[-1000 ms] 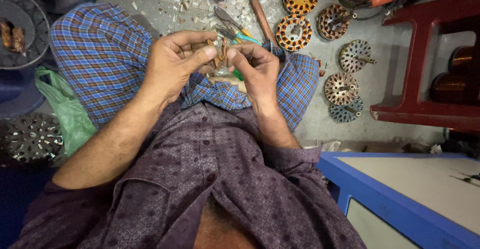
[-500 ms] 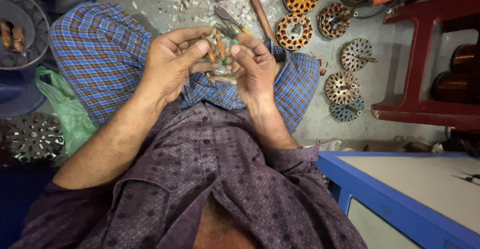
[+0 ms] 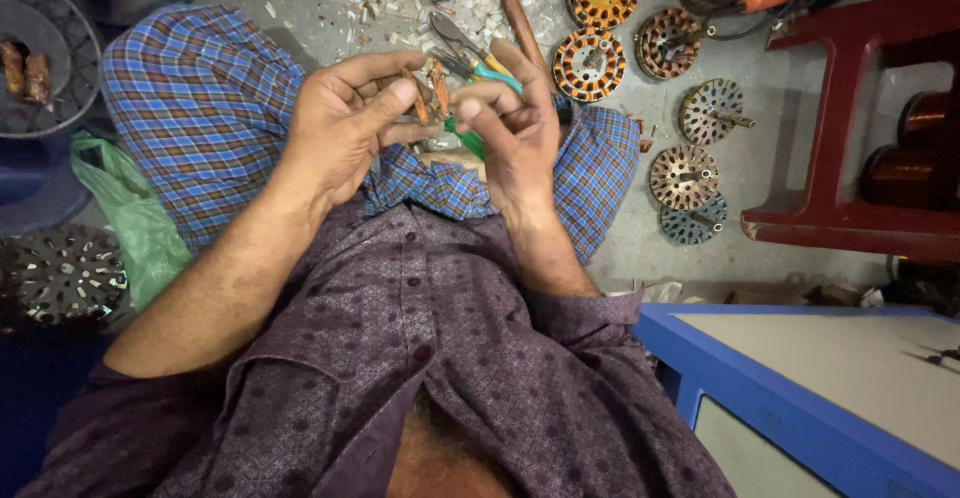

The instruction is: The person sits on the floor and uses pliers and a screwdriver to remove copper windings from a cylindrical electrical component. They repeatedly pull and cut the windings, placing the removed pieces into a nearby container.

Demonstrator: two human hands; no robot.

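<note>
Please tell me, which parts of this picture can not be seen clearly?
Head view only.
- Small copper-coloured part: mostly covered by the left hand and right hand; its shape is unclear.
- Hammer: head cut by the top edge.
- Green-handled pliers: partly behind the right fingers.
- Copper spool: partly hidden by the red stool.

Crumpled green plastic bag (image 3: 130,223) on the floor, left of the knee.
</note>
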